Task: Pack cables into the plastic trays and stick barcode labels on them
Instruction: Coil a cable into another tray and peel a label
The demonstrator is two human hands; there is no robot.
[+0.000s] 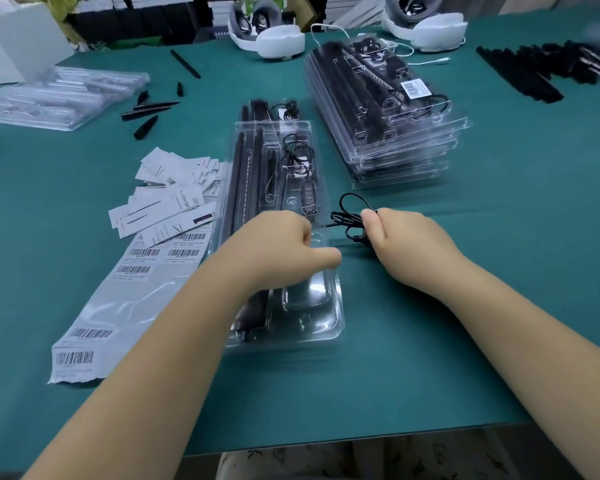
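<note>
Packing station on a green table (pixel 465 306), seen from the head camera; positions are given relative to the open plastic tray (pixel 329 327) at centre. The tray lies lengthwise away from the viewer and holds long black bars (pixel 238 174), a thin coiled wire and a small black controller (pixel 309 199) with buttons. The left hand (pixel 278 251) rests on the tray's middle, fingers curled under and thumb extended toward the tray's right edge; whether it grasps anything cannot be told. The right hand (pixel 406 244), just right of the tray and above the table surface, pinches a bundled black cable (pixel 349 216), whose loops stand out to the left of the fingers, close to the tray's right rim but outside it. A second tray (pixel 257 109) with black parts lies directly behind the open one. Behind and to the right stands a stack of filled trays (pixel 395 133), the top one bearing a barcode label (pixel 411 89). Left of the tray lie loose printed cards (pixel 174 195), and nearer the viewer a label sheet (pixel 118 306) with several barcodes. Far left and behind are empty clear trays (pixel 56 98) and black spikes (pixel 146 114). Far right and behind lies a pile of black bars and cables (pixel 541 71). At the table's far edge sit two white headsets (pixel 274 39).
</note>
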